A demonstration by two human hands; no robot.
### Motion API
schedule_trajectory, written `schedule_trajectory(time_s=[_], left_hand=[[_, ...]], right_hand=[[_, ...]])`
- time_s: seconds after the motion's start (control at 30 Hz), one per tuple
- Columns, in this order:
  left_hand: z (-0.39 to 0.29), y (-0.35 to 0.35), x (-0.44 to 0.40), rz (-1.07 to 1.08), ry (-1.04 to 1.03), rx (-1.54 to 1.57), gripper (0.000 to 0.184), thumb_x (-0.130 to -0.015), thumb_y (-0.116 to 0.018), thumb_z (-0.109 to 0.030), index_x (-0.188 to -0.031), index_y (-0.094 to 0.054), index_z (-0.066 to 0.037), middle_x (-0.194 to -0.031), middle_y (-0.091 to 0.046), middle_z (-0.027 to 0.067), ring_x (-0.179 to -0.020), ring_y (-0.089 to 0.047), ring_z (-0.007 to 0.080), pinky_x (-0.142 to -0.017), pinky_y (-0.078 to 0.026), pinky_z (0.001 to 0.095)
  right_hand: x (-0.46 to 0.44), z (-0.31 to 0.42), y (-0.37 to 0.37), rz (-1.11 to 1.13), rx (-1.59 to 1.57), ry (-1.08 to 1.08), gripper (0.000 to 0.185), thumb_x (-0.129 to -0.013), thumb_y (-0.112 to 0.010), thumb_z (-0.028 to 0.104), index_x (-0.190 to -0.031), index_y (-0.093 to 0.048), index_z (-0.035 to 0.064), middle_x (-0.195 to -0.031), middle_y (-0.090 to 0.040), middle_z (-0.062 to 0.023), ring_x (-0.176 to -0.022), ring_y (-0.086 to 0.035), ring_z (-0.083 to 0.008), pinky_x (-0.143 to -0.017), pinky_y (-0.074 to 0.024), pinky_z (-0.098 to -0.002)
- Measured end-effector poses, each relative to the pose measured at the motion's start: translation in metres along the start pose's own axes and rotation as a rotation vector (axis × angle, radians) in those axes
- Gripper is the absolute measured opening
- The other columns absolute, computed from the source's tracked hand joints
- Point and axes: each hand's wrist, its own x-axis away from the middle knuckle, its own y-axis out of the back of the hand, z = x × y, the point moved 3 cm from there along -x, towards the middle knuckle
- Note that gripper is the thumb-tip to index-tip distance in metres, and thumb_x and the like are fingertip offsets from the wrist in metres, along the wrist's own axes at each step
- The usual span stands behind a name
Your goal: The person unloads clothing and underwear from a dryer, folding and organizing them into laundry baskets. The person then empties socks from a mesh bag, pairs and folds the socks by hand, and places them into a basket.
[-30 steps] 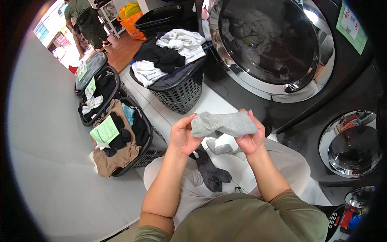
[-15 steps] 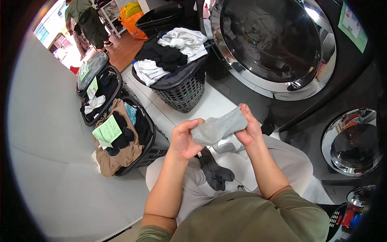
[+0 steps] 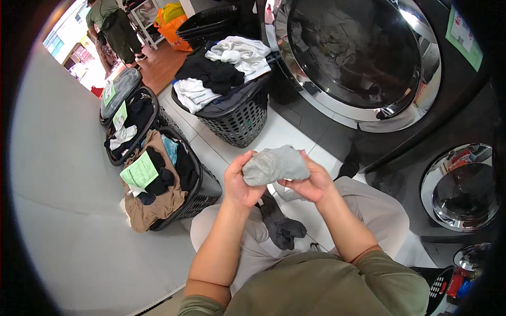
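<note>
Clamping a gray sock (image 3: 276,165), left hand (image 3: 241,183) and right hand (image 3: 315,183) grip opposite ends; white clothing (image 3: 194,95) overhangs the edge of a laundry basket (image 3: 243,118).

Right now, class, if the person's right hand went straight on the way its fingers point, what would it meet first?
The right hand would first meet the rounded light-grey cloth bundle it holds; beyond, probably the left hand, though depth is unclear.

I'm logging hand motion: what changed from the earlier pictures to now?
The right hand moved left, closer to the left hand, and the grey sock between them now looks shorter. Nothing was let go; both hands kept hold. The dark sock and perforated laundry basket stayed put.
</note>
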Motion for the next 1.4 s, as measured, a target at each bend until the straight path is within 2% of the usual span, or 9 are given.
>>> schedule_trajectory(time_s=[0.07,0.17,0.2,0.3,0.4,0.53,0.77,0.87,1.4], left_hand=[[-0.006,0.003,-0.002,-0.035,0.002,-0.08,0.03,-0.097,-0.049,-0.026,-0.097,-0.063,0.001,-0.106,-0.067,0.0155,-0.105,-0.063,0.0291,-0.098,-0.046,0.0431],[-0.001,-0.009,0.003,-0.146,0.031,-0.195,0.032,-0.099,-0.048,-0.026,-0.103,-0.062,0.003,-0.113,-0.066,0.0174,-0.109,-0.062,0.0305,-0.1,-0.045,0.0445],[0.001,-0.008,0.003,-0.089,0.064,-0.12,0.033,-0.099,-0.048,-0.026,-0.104,-0.062,0.003,-0.114,-0.065,0.0175,-0.11,-0.061,0.0306,-0.1,-0.044,0.0453],[-0.002,-0.006,0.003,0.021,0.116,0.042,0.034,-0.099,-0.047,-0.026,-0.106,-0.062,0.003,-0.115,-0.065,0.0178,-0.11,-0.061,0.0316,-0.1,-0.044,0.0475],[-0.013,-0.003,0.001,0.034,0.086,0.103,0.033,-0.099,-0.046,-0.026,-0.101,-0.065,0.002,-0.109,-0.068,0.0179,-0.106,-0.063,0.0332,-0.098,-0.046,0.0488],[-0.031,0.017,0.003,0.106,0.046,0.128,0.031,-0.098,-0.048,-0.024,-0.096,-0.066,0.001,-0.102,-0.069,0.0176,-0.099,-0.065,0.0333,-0.096,-0.047,0.049],[-0.007,0.003,0.002,0.007,0.281,-0.008,0.022,-0.096,-0.05,-0.018,-0.094,-0.064,0.0,-0.096,-0.068,0.0165,-0.095,-0.065,0.0306,-0.094,-0.048,0.0456],[0.012,-0.004,0.0,0.117,0.266,-0.033,0.021,-0.097,-0.05,-0.019,-0.098,-0.058,0.0,-0.102,-0.065,0.0158,-0.096,-0.064,0.0291,-0.093,-0.049,0.0441],[0.018,-0.021,0.021,0.176,0.441,-0.132,0.033,-0.09,-0.061,-0.02,-0.108,-0.056,0.007,-0.094,-0.064,0.0108,-0.083,-0.064,0.0186,-0.077,-0.052,0.0306]], right_hand=[[0.012,0.014,-0.006,-0.019,-0.017,0.041,0.032,-0.101,-0.05,0.031,-0.117,-0.058,0.0043,-0.119,-0.062,-0.0084,-0.11,-0.06,-0.0255,-0.098,-0.0474,-0.04],[0.002,0.026,0.01,0.585,-0.418,-0.076,0.034,-0.1,-0.05,0.034,-0.113,-0.059,0.0037,-0.111,-0.065,-0.009,-0.095,-0.064,-0.0216,-0.082,-0.0545,-0.032],[0.003,0.028,0.014,0.45,-0.359,-0.001,0.032,-0.101,-0.049,0.034,-0.11,-0.06,0.0052,-0.102,-0.067,-0.0074,-0.08,-0.063,-0.0149,-0.062,-0.0532,-0.0226],[0.012,0.021,-0.011,-0.264,-0.258,0.208,0.037,-0.1,-0.051,0.037,-0.109,-0.06,0.0029,-0.101,-0.067,-0.0065,-0.081,-0.063,-0.0115,-0.061,-0.0527,-0.022],[0.017,0.003,-0.006,0.343,-0.27,-0.214,0.054,-0.091,-0.06,0.049,-0.11,-0.059,-0.002,-0.106,-0.067,-0.0088,-0.092,-0.066,-0.0157,-0.076,-0.056,-0.0309],[0.029,-0.002,0.007,0.326,0.435,-0.052,0.077,-0.07,-0.081,0.052,-0.117,-0.058,-0.0043,-0.111,-0.066,-0.0149,-0.096,-0.067,-0.0217,-0.083,-0.0549,-0.0348],[0.051,0.005,-0.034,0.265,-0.067,0.164,0.039,-0.076,-0.073,0.015,-0.109,-0.059,-0.0003,-0.107,-0.065,-0.0158,-0.098,-0.065,-0.0263,-0.086,-0.0526,-0.0369],[0.037,0.011,-0.031,0.472,-0.083,0.005,0.033,-0.079,-0.069,0.013,-0.106,-0.054,0.0004,-0.099,-0.063,-0.0134,-0.091,-0.064,-0.0247,-0.086,-0.0514,-0.0365],[0.023,0.065,0.001,0.027,0.56,0.202,0.022,-0.094,-0.063,0.025,-0.096,-0.06,0.0035,-0.086,-0.061,-0.0033,-0.077,-0.061,-0.0119,-0.07,-0.0509,-0.0276]])
